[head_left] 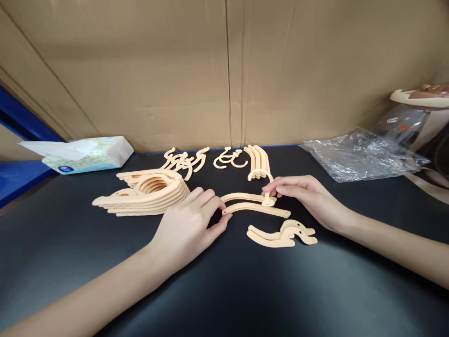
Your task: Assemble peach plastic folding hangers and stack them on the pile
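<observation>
left hand [191, 220] pinching curved strip [256, 208], right hand [301, 194] gripping hook [268, 199], strip between hands

Curved plastic pieces [257, 208] are all the same pale peachy cream, no pattern. Flat black desk [217, 290], plain brown cardboard wall [157, 70], and the soft rectangular tissue pack [94, 154]'s light blue with yellowish mottling plus a dark blue logo.
</observation>
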`<state>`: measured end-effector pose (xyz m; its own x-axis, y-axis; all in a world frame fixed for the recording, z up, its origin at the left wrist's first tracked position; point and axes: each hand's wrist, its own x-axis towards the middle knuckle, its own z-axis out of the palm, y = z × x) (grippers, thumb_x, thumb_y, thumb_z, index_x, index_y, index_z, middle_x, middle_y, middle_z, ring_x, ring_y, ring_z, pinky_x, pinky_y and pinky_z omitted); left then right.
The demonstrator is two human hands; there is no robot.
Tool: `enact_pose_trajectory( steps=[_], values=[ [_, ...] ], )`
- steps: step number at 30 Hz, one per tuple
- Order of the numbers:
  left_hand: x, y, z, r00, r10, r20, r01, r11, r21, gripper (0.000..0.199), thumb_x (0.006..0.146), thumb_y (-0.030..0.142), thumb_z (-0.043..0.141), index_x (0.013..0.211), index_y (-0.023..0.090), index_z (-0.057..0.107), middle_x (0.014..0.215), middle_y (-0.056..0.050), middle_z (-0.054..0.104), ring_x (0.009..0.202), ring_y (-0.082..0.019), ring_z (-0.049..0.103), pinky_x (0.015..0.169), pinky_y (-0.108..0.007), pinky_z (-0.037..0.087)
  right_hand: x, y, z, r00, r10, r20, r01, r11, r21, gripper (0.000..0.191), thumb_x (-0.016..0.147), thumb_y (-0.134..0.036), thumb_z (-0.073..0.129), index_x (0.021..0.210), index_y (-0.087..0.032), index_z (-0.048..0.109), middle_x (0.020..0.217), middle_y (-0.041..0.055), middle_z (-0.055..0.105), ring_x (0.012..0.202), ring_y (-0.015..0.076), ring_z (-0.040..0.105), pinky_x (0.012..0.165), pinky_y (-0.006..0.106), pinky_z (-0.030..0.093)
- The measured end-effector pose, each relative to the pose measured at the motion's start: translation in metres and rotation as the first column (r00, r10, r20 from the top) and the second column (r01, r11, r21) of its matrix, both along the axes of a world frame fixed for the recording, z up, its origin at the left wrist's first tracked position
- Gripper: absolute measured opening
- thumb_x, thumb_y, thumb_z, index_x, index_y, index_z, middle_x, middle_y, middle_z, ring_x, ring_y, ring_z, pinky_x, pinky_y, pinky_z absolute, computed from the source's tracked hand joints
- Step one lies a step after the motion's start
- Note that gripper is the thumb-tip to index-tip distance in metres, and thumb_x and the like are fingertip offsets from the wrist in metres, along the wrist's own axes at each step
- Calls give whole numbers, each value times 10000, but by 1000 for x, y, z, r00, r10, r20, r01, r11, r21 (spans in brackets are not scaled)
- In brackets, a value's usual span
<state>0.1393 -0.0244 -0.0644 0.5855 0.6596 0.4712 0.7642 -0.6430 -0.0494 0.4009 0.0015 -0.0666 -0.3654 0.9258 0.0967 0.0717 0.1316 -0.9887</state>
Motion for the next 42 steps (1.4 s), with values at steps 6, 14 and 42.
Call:
enact_pose_trajectory(
  steps=[6,14,42],
  values=[
    [4,-1,1,991,97,90,-92,994,-53,123,868,250,591,780,174,632,659,29,546,630,-132,526,528,-245,305,0,2,-1,1000,6,-12,-6,1000,4,159,860,-333,648,877,-256,786,861,7,719,845,145,604,841,275,439],
    [-1,-4,7,919,194,342,-109,961,-252,107,855,278,585,808,201,642,648,47,514,585,-105,475,546,-229,341,4,2,-3,987,-141,-72,144,989,43,161,854,-299,636,843,-240,786,828,17,685,767,136,542,720,261,415],
    [-6,2,13,663,433,611,397,488,-777,194,788,379,720,853,199,688,721,15,599,641,-96,508,505,-163,404,4,0,-2,998,-63,-29,64,998,24,167,858,-300,630,836,-231,780,831,28,682,700,134,526,684,274,420]
  ],
)
